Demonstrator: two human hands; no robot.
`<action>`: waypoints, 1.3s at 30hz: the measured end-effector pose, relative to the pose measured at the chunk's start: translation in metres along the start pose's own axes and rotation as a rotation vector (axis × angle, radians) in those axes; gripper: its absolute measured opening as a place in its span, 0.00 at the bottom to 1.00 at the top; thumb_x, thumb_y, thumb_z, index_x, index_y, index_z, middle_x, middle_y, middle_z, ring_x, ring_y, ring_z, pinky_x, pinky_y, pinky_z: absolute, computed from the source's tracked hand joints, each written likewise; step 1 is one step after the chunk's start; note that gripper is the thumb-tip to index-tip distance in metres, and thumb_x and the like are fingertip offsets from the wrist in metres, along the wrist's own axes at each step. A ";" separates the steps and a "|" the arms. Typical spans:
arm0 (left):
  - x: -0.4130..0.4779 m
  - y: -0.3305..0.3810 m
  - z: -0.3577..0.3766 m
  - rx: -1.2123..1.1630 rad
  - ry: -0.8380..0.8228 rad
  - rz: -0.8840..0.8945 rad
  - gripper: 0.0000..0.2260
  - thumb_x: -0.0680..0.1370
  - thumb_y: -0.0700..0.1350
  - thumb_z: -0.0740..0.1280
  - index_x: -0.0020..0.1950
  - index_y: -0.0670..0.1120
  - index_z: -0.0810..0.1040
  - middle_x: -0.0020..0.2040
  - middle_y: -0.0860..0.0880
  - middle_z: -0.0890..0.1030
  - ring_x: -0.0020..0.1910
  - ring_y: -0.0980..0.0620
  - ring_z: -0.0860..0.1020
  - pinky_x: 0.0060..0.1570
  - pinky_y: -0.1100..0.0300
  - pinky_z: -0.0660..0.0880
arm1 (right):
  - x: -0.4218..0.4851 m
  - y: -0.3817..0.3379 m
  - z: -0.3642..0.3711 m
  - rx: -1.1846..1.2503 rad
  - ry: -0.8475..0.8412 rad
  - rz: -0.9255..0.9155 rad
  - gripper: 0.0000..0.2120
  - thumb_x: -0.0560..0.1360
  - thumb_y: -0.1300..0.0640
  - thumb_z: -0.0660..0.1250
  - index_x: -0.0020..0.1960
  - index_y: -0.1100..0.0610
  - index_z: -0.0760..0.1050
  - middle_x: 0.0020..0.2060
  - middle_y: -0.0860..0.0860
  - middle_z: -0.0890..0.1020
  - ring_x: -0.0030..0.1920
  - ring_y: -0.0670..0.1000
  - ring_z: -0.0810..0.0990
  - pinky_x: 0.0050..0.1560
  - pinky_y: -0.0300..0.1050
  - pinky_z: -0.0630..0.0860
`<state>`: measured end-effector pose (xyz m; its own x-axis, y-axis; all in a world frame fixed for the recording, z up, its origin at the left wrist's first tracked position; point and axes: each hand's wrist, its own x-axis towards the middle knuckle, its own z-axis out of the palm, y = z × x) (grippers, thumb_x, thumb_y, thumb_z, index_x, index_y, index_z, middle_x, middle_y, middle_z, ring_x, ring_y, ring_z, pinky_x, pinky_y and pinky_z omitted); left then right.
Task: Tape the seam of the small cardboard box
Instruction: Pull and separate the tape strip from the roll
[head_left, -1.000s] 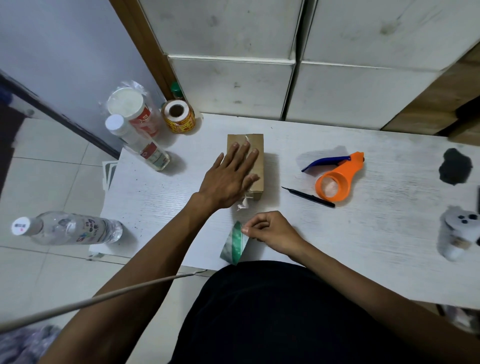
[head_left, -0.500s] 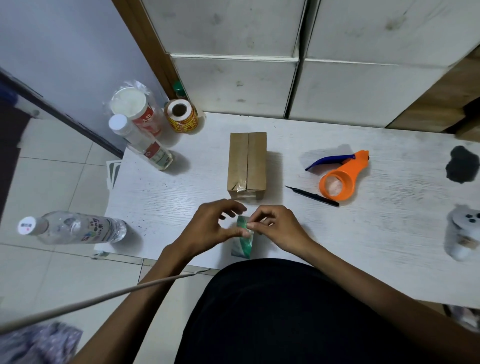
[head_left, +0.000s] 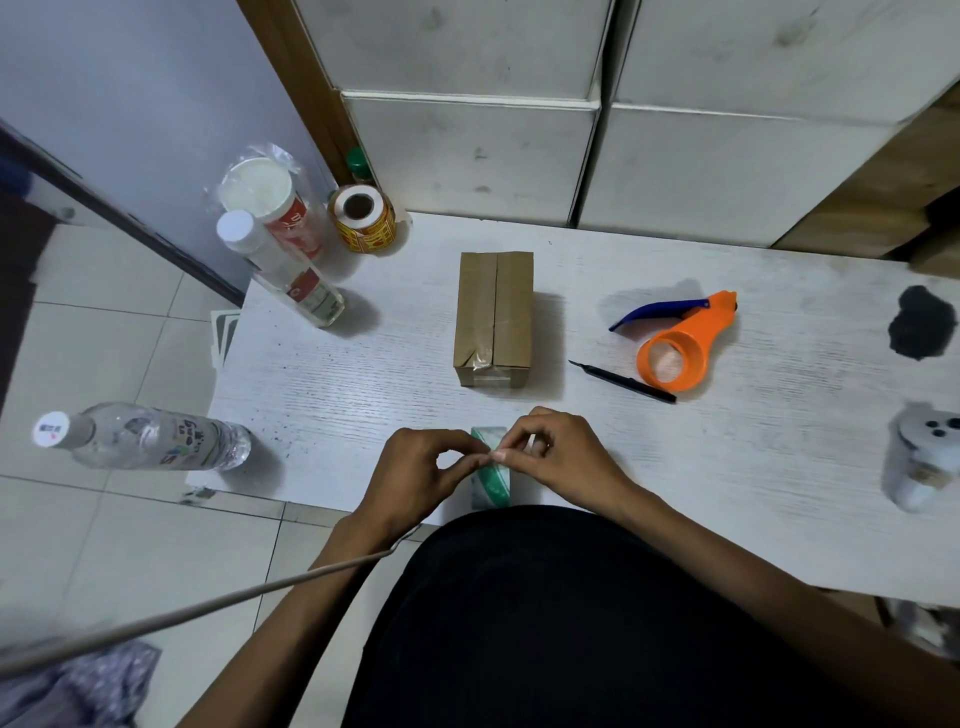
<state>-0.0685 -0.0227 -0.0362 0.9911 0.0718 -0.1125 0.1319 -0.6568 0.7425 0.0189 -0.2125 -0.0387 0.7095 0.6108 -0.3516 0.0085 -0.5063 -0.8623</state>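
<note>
Fingertips (head_left: 487, 458) of both hands meet in a pinch over the roll of tape (head_left: 490, 470), which stands on edge at the near side of the white table (head_left: 753, 467). The left hand (head_left: 415, 475) and the right hand (head_left: 563, 462) each close thumb and forefinger at the top of the roll; whether they grip a loose tape end is too small to tell. The small cardboard box (head_left: 494, 318) lies just beyond the hands, apart from them, its long axis running away from the person and its centre seam along that axis. Clear tape covers its near end. To the right lie an orange tape dispenser (head_left: 680, 343) and a black pen (head_left: 623, 382).
</note>
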 end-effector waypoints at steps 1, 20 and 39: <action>-0.003 0.001 0.002 -0.021 0.015 -0.017 0.06 0.74 0.51 0.75 0.49 0.52 0.87 0.43 0.58 0.87 0.44 0.63 0.84 0.41 0.71 0.74 | -0.002 0.000 0.000 -0.007 -0.010 -0.002 0.03 0.71 0.51 0.75 0.41 0.49 0.84 0.39 0.47 0.81 0.32 0.42 0.72 0.38 0.39 0.72; -0.028 0.004 0.016 -0.219 0.122 -0.168 0.04 0.73 0.47 0.76 0.47 0.49 0.87 0.46 0.59 0.86 0.50 0.61 0.83 0.49 0.60 0.79 | -0.012 -0.002 -0.005 -0.215 -0.021 -0.164 0.07 0.70 0.49 0.75 0.45 0.50 0.87 0.39 0.45 0.85 0.33 0.40 0.76 0.34 0.40 0.74; -0.023 -0.006 0.015 -0.138 0.012 -0.075 0.04 0.72 0.45 0.78 0.45 0.47 0.86 0.47 0.55 0.85 0.48 0.61 0.82 0.49 0.60 0.78 | -0.012 -0.004 -0.006 -0.184 -0.082 -0.178 0.05 0.68 0.57 0.78 0.43 0.56 0.85 0.35 0.51 0.81 0.33 0.38 0.76 0.35 0.27 0.67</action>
<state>-0.0925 -0.0312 -0.0482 0.9783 0.1264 -0.1641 0.2066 -0.5395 0.8163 0.0146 -0.2213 -0.0294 0.6260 0.7437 -0.2348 0.2614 -0.4838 -0.8352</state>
